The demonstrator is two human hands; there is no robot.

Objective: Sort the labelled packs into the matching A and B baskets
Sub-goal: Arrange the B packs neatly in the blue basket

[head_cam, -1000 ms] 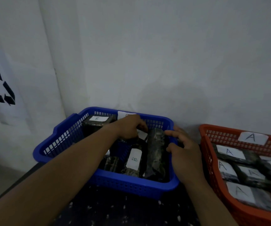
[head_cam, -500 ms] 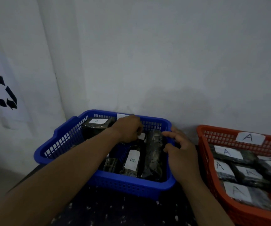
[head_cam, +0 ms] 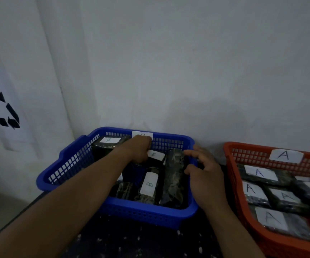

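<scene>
Bare grey walls closed off the corner where a dark, speckled surface (head_cam: 150,243) carried two mesh baskets, a blue basket (head_cam: 72,164) and an orange basket (head_cam: 232,164) well apart to the right of both hands. Deep in the blue one, the left hand (head_cam: 139,149) was curled over the near end of a B pack (head_cam: 155,155) lying against the far wall, just below the basket's own paper tag (head_cam: 143,135); its fingers were hidden, so whether that grip was clamped on the pack or merely pressing it could not be told. Right of that hand, the right hand (head_cam: 204,174) hovered at the basket's right rim, fingers spread and loosely bent, holding nothing, beside an unlabelled dark pack (head_cam: 174,175).

More B packs lay around the left hand: one at the far left corner (head_cam: 108,141) and one nearer the person (head_cam: 149,184). Off to the right, the orange basket, tagged A (head_cam: 285,155), held several A packs (head_cam: 260,173).

No loose pack was visible on the surface, and every readable label matched its basket. Sorting appeared nearly complete, with perhaps only tidying inside the blue basket left, though packs outside the view could not be ruled out.
</scene>
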